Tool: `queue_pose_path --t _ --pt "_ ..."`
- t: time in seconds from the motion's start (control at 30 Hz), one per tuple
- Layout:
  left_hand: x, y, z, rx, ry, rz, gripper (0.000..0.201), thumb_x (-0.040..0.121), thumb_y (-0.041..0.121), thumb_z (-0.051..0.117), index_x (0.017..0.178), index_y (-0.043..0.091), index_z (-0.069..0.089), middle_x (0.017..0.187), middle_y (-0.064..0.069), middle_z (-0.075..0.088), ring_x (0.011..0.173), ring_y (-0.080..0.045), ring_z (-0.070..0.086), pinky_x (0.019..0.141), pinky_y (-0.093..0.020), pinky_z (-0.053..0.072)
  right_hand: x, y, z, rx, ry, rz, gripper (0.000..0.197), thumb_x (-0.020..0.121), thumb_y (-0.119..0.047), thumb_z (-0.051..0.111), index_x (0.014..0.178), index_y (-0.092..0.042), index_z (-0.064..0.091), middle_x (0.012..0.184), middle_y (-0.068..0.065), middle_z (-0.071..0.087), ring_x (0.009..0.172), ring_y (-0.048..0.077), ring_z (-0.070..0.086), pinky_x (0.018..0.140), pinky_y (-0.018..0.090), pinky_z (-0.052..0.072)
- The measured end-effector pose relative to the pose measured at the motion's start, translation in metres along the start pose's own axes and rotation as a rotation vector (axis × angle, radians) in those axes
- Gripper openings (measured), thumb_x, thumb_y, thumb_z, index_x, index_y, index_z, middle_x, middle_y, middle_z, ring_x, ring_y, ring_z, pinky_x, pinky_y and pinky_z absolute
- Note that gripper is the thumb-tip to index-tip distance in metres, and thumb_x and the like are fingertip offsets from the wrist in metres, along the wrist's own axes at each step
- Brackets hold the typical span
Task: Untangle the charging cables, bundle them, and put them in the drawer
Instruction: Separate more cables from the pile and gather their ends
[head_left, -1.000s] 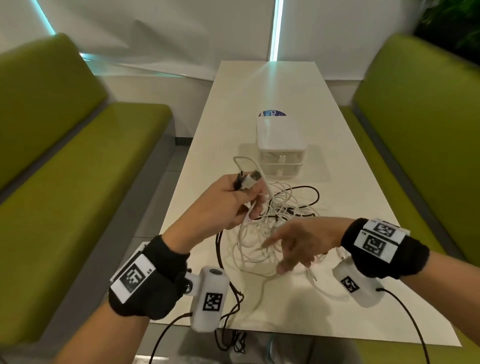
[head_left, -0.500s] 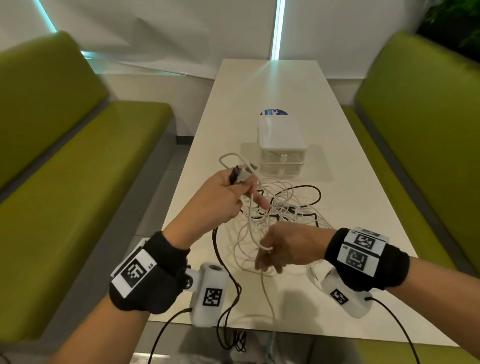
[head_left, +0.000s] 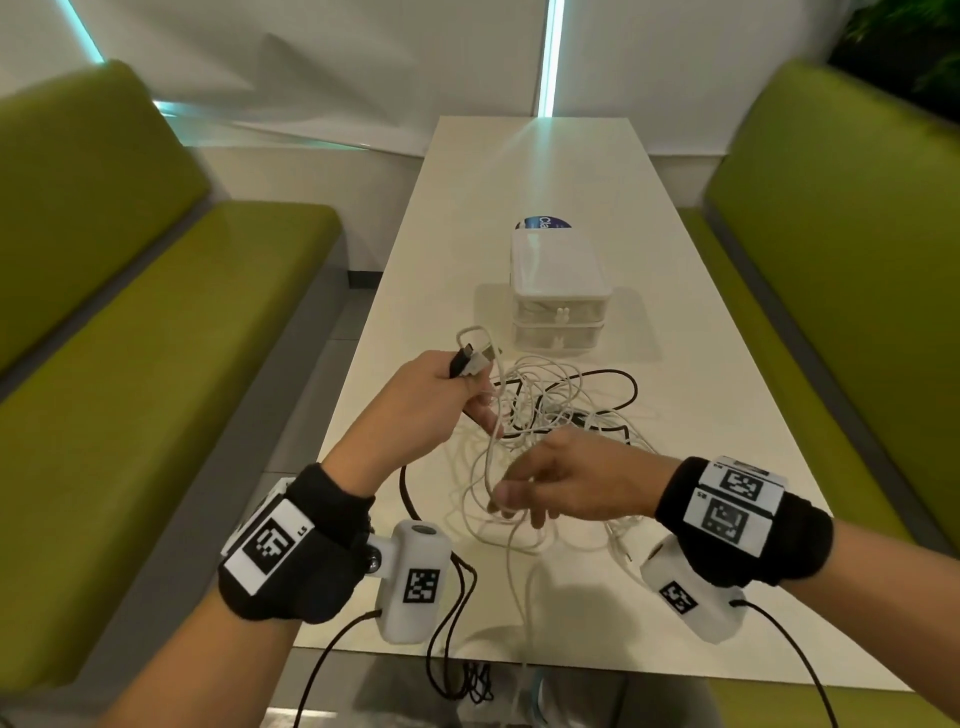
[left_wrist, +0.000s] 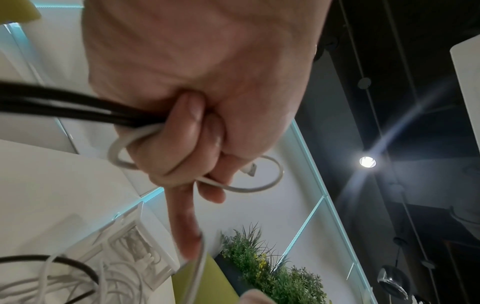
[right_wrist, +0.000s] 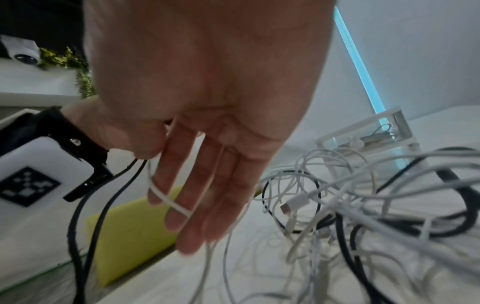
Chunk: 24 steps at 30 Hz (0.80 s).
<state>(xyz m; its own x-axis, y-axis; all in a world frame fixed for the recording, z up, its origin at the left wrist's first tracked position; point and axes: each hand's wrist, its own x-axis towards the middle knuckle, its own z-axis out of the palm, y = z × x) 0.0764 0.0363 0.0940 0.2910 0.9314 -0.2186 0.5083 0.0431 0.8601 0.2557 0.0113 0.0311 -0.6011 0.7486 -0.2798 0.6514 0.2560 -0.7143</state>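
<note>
A tangle of white and black charging cables (head_left: 561, 410) lies on the white table (head_left: 519, 171) in front of a small white two-drawer box (head_left: 558, 291), both drawers closed. My left hand (head_left: 475, 395) is raised over the tangle's left side and grips a black plug and a white USB plug (head_left: 470, 358). In the left wrist view its fingers (left_wrist: 182, 144) curl round black and white cables. My right hand (head_left: 511, 501), nearer me, pinches one white cable (right_wrist: 168, 201) between thumb and fingers, the other fingers fairly straight. That cable runs up to the left hand.
Green benches (head_left: 130, 364) (head_left: 831, 260) flank the table on both sides. A blue round label (head_left: 543, 224) lies behind the drawer box. Loose cable loops hang over the near table edge (head_left: 524, 649). Black wrist-camera leads dangle under both wrists.
My right hand, earlier open over the tangle, has closed on a white cable and drawn it toward me. My left hand has shifted slightly left and back with the plugs.
</note>
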Motion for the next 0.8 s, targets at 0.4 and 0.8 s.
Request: queue_pose_path --t 0.4,0.8 --pt "0.001 0.001 0.002 0.015 0.109 0.102 0.037 0.102 0.015 0.040 0.078 0.001 0.064 0.060 0.010 0.060 0.035 0.003 0.044 0.048 -0.021 0.029 -0.009 -0.003 -0.010 -0.419 -0.356 0.284 0.052 0.091 -0.054 0.058 0.131 -0.020 0.059 0.133 -0.006 0.061 0.080 0.009 0.067 0.090 0.027 0.047" --pt "0.000 -0.005 0.007 0.142 0.019 0.072 0.035 0.103 0.027 0.042 0.080 0.015 0.066 0.064 -0.001 0.073 0.041 0.004 0.045 0.056 -0.028 0.032 0.007 -0.010 -0.032 0.272 0.484 -0.218 0.023 0.097 -0.019 0.058 0.119 -0.022 0.065 0.090 0.003 0.072 0.076 0.023 0.069 0.071 0.050 0.058"
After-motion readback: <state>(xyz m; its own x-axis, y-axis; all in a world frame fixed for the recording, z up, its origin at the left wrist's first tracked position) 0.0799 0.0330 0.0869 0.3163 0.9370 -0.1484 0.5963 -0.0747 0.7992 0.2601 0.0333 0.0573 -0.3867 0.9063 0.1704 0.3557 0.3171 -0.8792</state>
